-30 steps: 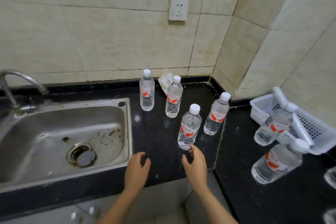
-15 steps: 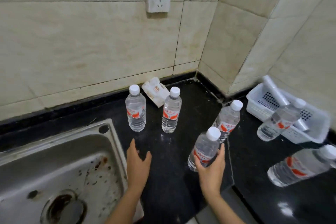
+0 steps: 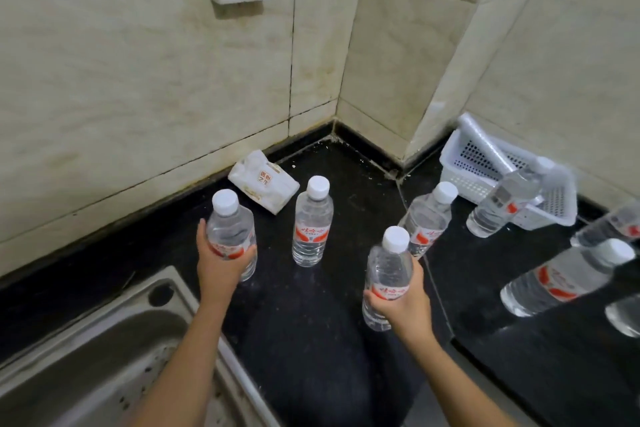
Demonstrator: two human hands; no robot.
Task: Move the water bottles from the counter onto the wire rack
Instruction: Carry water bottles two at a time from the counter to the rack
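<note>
We now have a bottle in each hand, where half a second ago both hands were open and only reaching. Our left hand (image 3: 221,262) is wrapped around the lower half of the far-left bottle (image 3: 231,230), fingers across its red label; the bottle's base looks close to the tabletop (image 3: 311,315), and we cannot tell whether it has lifted clear. Our right hand (image 3: 401,305) is closed around the near bottle (image 3: 388,274), which tilts slightly and appears raised off the surface.

Several bottles are left. One stands upright between our hands, toward the far wall (image 3: 312,224), just near a crumpled white packet (image 3: 263,184). Another (image 3: 427,220) stands right of it, behind the bottle in our right hand. Further right, one bottle (image 3: 502,199) is just in front of a white plastic basket (image 3: 460,166), and more bottles (image 3: 561,281) sit at the right edge, blurred. The sink (image 3: 114,350) lies at near left.

We judge the first pair is secured and the carrying step comes next. The wire rack is not in view, so we must turn to find it. At least five bottles wait for later trips, so the task seems to be at an early stage.
</note>
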